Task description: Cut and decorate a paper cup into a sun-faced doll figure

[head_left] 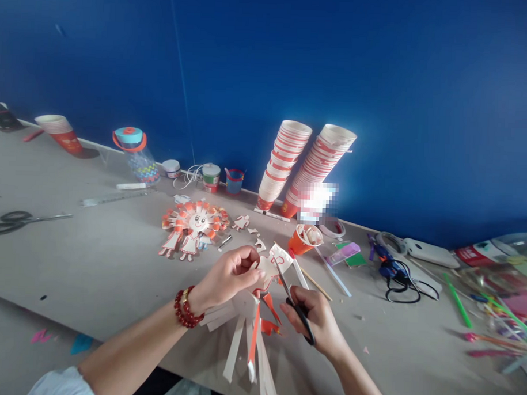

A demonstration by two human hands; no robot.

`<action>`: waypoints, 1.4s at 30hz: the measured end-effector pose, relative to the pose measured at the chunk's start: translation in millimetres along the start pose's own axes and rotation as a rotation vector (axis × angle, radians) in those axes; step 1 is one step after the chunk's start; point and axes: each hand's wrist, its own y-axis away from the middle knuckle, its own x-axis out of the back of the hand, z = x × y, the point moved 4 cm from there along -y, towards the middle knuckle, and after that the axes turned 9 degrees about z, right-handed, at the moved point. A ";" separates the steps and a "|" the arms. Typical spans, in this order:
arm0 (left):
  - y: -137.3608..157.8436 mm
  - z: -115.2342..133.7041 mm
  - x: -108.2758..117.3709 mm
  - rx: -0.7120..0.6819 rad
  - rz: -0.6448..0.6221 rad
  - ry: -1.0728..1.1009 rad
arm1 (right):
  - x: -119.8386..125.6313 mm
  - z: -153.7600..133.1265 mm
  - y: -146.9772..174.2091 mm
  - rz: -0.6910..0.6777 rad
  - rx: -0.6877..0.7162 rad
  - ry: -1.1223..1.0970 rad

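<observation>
My left hand pinches a white paper piece with red drawn lines, part of it hidden behind my fingers. In my right hand is a pair of black-handled scissors, its blades pointing up and left against the paper. Below my hands lies a paper cup cut into strips, fanned out over the table, with orange paper scraps beside it. A paper figure with an orange-and-white fringe lies beyond my left hand, near small cut-out pieces.
Two tall stacks of paper cups lean by the blue wall. An orange cup of scraps stands before them. Other scissors lie at left, past a lidded bottle. A glue gun and green stick are at right.
</observation>
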 end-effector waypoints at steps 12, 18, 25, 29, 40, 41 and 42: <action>-0.3 0.0 -1.8 0.013 -0.019 0.030 | -4.7 -2.0 -1.2 0.019 0.017 0.004; 0.2 -4.5 -2.5 0.021 -0.030 0.013 | -7.5 -3.1 0.3 -0.037 -0.040 -0.033; 0.2 -5.5 -3.4 0.028 -0.049 0.028 | -4.1 -3.7 -0.8 0.006 0.020 -0.006; 1.0 -5.1 -4.6 0.018 -0.042 0.037 | -5.5 -5.4 1.5 0.049 0.044 0.017; 1.7 -7.1 -6.2 0.021 -0.022 0.040 | -7.5 -7.9 -0.1 0.044 0.020 -0.002; 1.6 -8.4 -6.2 0.027 -0.015 0.033 | -7.8 -8.2 -0.4 0.038 0.016 0.001; 1.5 -9.6 -6.5 0.032 -0.010 0.029 | -8.1 -8.4 -0.4 0.036 0.017 0.005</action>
